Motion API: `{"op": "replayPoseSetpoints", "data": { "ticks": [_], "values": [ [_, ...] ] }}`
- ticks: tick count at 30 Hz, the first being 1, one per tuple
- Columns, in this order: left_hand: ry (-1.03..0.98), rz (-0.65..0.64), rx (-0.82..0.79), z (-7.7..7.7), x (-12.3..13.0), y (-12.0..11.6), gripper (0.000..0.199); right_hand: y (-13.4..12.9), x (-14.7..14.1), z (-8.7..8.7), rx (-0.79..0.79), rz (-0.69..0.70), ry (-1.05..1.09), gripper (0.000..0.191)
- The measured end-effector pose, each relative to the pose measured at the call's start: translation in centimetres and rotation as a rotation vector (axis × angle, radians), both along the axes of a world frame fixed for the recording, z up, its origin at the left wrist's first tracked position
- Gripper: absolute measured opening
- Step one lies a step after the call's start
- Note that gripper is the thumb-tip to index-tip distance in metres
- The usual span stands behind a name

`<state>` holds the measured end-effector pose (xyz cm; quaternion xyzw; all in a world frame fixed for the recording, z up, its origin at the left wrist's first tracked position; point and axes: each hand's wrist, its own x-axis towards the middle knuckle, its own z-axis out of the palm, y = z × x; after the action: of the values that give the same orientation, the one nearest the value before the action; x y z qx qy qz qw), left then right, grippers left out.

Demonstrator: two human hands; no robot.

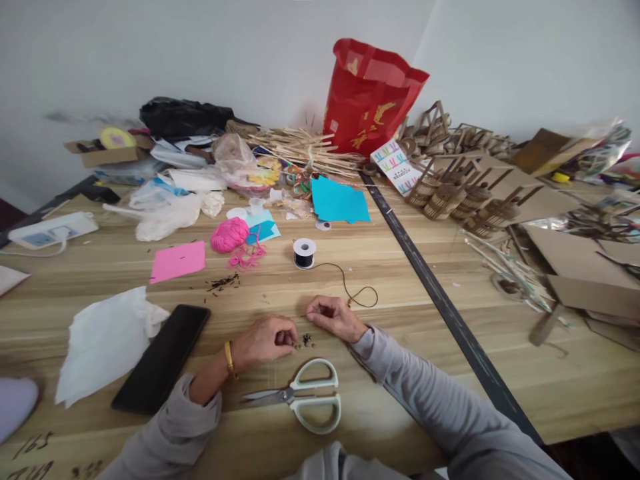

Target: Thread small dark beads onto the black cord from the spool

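My right hand is closed in a pinch, with a short cord end sticking out past its fingertips. The black cord runs from a white-flanged spool and curls into a loop beside that hand, with small gold-coloured beads on it near the knuckles. Just left of a little group of dark and gold beads, my left hand has its fingers curled together low over the table; whatever may be between them is hidden. Scissors with pale handles lie below both hands, blades pointing left.
A black phone and white tissue lie at left. Beyond the hands are pink yarn, pink paper and blue sheets. A dark strip crosses the table at right, beside small woven baskets and cardboard.
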<state>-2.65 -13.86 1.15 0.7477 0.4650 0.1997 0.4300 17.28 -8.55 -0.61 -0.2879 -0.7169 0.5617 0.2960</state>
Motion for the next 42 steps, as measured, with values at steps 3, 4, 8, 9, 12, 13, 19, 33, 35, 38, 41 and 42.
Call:
{"op": "replayPoseSetpoints", "data": {
  "ticks": [3,4,8,9,12,13,19,33,35,38,41,42],
  "values": [
    [0.068,-0.031,0.037,0.4,0.0,0.0,0.010,0.0,0.0,0.0,0.005,0.002,-0.008,0.024],
    [0.082,-0.038,0.058,0.5,0.1,-0.1,0.011,0.0,0.0,0.0,0.007,0.002,-0.011,0.023],
    [0.113,-0.057,0.120,0.6,0.6,-0.1,0.014,0.0,0.0,-0.1,0.008,0.001,-0.014,0.022],
    [0.115,-0.057,0.131,0.6,0.7,-0.1,0.014,0.0,0.0,-0.1,0.009,0.000,-0.013,0.022],
    [0.126,-0.057,0.147,0.5,1.0,0.0,0.013,0.0,0.0,-0.2,0.006,0.004,-0.012,0.023],
    [0.139,-0.058,0.145,0.5,1.1,0.0,0.013,0.0,0.0,-0.2,0.005,0.005,-0.013,0.024],
    [0.209,-0.031,0.150,0.2,1.5,0.2,0.008,0.0,0.0,0.1,0.011,0.005,-0.009,0.027],
    [0.133,-0.039,0.152,0.4,1.6,0.3,0.009,0.1,0.0,-0.1,-0.049,0.003,0.031,0.026],
    [0.147,-0.060,0.188,0.2,1.9,0.3,0.013,0.2,0.0,-0.1,-0.066,0.009,0.040,0.026],
    [0.151,-0.076,0.212,-0.1,2.3,0.1,0.013,0.2,0.0,-0.3,-0.093,0.014,0.057,0.027],
    [0.149,-0.088,0.224,-0.2,2.7,0.0,0.011,0.2,0.0,-0.4,-0.115,0.006,0.064,0.029],
    [0.152,-0.093,0.230,-0.2,2.7,-0.1,0.010,0.2,0.0,-0.4,-0.118,0.001,0.066,0.029]
  ]
}}
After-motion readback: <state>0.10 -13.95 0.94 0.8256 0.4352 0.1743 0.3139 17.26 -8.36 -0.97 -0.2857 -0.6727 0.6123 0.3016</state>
